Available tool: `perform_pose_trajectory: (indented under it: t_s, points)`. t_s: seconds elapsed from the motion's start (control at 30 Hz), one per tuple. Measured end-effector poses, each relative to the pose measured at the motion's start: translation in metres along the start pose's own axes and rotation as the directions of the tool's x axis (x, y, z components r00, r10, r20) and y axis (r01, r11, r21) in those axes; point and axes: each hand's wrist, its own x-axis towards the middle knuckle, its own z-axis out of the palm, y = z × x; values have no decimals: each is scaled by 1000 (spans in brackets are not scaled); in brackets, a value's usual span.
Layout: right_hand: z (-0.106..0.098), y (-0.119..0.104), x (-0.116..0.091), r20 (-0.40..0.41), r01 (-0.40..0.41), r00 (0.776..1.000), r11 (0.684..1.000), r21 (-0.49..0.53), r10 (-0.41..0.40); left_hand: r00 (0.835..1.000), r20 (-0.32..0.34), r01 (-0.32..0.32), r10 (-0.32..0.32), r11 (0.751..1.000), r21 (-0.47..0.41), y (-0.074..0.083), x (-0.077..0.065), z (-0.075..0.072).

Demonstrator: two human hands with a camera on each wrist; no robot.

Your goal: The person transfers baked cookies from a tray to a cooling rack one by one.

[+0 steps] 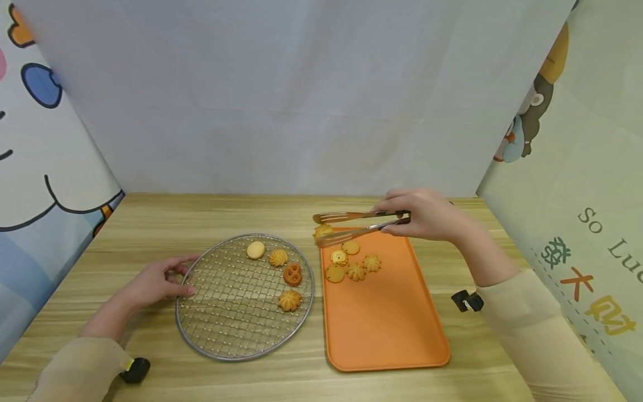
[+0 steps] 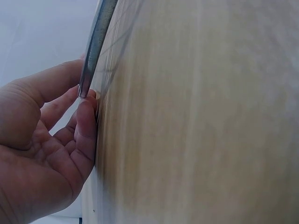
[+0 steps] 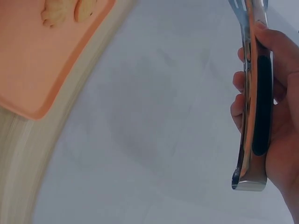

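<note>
My left hand [image 1: 153, 285] pinches the left rim of a round wire cooling rack [image 1: 226, 312], thumb on top and fingers underneath. On the rack's right half sit a pale round cookie [image 1: 255, 250], a swirled cookie [image 1: 278, 257], a brown pretzel-shaped cookie [image 1: 292, 274] and a flower-shaped cookie [image 1: 289, 300]. My right hand [image 1: 422, 215] grips metal tongs [image 3: 264, 107] with dark handle pads. Their slotted ends are spread apart above the far left corner of an orange tray [image 1: 387, 324]. Between those ends shows a yellow cookie [image 1: 322, 230], partly covered by the lower arm.
Several more cookies [image 1: 356, 272] lie in the tray's far left part. Rack and tray stand side by side on a wood-grain table [image 1: 201, 212]. A pale cloth wall [image 1: 301, 111] rises behind, with printed panels [image 1: 577, 195] at both sides.
</note>
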Motion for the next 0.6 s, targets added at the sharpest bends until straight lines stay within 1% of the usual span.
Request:
perform_pose_trajectory:
  t_s: [0.23,0.33,0.47,0.6]
  points:
    - [7,-11,20,-35,86,996,996,4,-85,1000,7,4,-4,1000,-11,0,-1,0]
    - [11,-17,28,-28,107,994,994,14,-106,1000,10,4,-4,1000,-19,0,-1,0]
    - [19,-25,36,28,109,994,994,31,-110,1000,12,0,0,1000,-19,1,-2,-1]
    - [28,-34,43,93,116,988,992,44,-119,1000,9,-5,5,1000,-18,1,-2,-1]
